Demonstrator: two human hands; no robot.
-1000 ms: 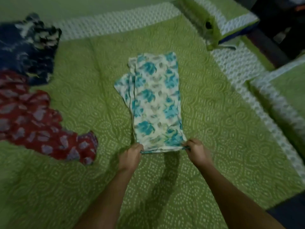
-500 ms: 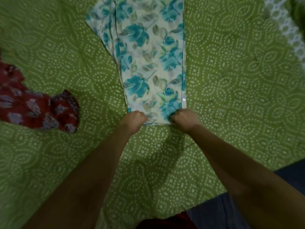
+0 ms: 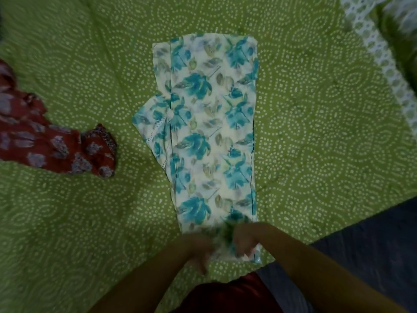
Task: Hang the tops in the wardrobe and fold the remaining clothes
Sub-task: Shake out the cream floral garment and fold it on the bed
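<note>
While your left hand (image 3: 198, 247) and right hand (image 3: 244, 241) pinch the near hem of the cream, teal-flowered cotton garment (image 3: 212, 123), you're mid-fold. Next, I judge, carry that hem to the far edge — corners matched.

Floral garment (image 3: 212, 132): thin matt woven cloth, cream w/ teal flower print, smooth, narrow lace trim on left flap. Bed cover (image 3: 316, 109): green matt cloth, white dotted print, looks quilted, slightly textured. Red garment (image 3: 52, 145): soft matt cloth, crumpled, grey-blue print. Lacy-patterned white border (image 3: 383, 64) at bed's edge, blurred.
</note>
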